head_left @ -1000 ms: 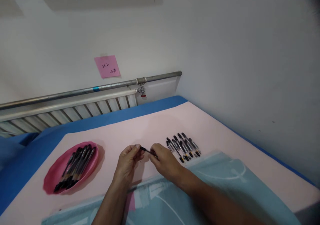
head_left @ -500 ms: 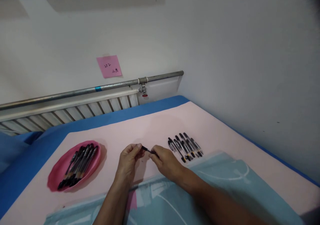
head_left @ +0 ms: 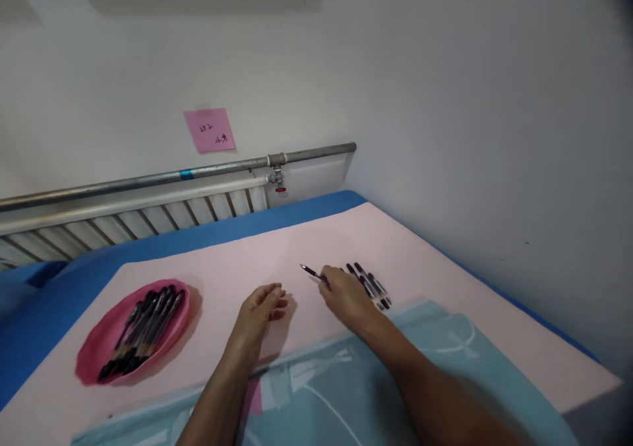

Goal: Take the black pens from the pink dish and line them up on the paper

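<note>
A black pen (head_left: pixel 311 272) is gripped in my right hand (head_left: pixel 347 299), one end sticking out to the upper left. That hand hovers over the left side of a group of black-capped pens (head_left: pixel 374 286) and hides part of it. My left hand (head_left: pixel 260 312) is empty, its fingers curved and slightly apart, above the pink sheet (head_left: pixel 237 254). To its left stands a pink oval basket (head_left: pixel 85 367) with several black pens (head_left: pixel 144 332) lying side by side in it.
A teal cloth (head_left: pixel 316 400) covers the near edge, under my forearms. Behind the blue surface (head_left: pixel 316 210) run a white radiator (head_left: pixel 148 218) and a metal pipe (head_left: pixel 222 167). A pink note (head_left: pixel 210 130) is stuck on the wall, and another wall rises at the right.
My hands have moved apart. The right one has carried the pen to the right, toward the grouped pens, while the left has let go of it. The view has shifted slightly.
</note>
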Demonstrator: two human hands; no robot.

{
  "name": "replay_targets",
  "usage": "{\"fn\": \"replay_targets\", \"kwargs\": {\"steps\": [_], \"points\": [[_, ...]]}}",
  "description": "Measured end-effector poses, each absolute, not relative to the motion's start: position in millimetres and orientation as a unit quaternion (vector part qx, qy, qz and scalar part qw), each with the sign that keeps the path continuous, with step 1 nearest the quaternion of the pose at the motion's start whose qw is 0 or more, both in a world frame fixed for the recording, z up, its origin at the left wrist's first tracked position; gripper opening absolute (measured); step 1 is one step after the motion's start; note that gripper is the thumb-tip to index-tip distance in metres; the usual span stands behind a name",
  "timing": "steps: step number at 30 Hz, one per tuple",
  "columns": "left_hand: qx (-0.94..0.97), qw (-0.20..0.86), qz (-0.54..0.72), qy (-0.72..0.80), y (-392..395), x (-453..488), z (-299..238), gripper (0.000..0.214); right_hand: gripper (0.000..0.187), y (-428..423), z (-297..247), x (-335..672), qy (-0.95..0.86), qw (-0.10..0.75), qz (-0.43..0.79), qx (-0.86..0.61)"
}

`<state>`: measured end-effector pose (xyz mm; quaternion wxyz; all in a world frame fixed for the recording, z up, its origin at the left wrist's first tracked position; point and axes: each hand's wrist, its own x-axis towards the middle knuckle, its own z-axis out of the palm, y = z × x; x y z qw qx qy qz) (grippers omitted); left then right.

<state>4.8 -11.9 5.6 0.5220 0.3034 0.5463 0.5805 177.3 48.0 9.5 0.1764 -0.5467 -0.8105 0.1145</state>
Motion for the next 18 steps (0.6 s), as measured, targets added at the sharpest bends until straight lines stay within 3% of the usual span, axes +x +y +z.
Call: {"fn": "replay_targets", "kwargs": {"steps": [3, 7, 13, 18], "points": [[0.315, 0.527, 0.568, 0.548, -11.8, 4.7, 1.9, 0.033, 0.013, 54.8, 7.8, 187.2, -0.812, 0.118, 0.08, -0.566], [0.324, 0.53, 0.554, 0.554, -12.2, 5.8, 0.5, 0.029, 0.013, 52.5, 6.5, 187.2, -0.819, 0.099, 0.089, -0.558], [0.331, 0.533, 0.546, 0.555, -12.8, 8.3, 0.6, 0.028, 0.016, 48.1, 4.7, 180.6, -0.824, 0.116, 0.109, -0.543], [0.316, 0.567, 0.534, 0.541, -14.1, 13.0, 0.8, 0.026, 0.007, 50.6, 10.3, 174.5, -0.811, 0.157, 0.169, -0.537]]}}
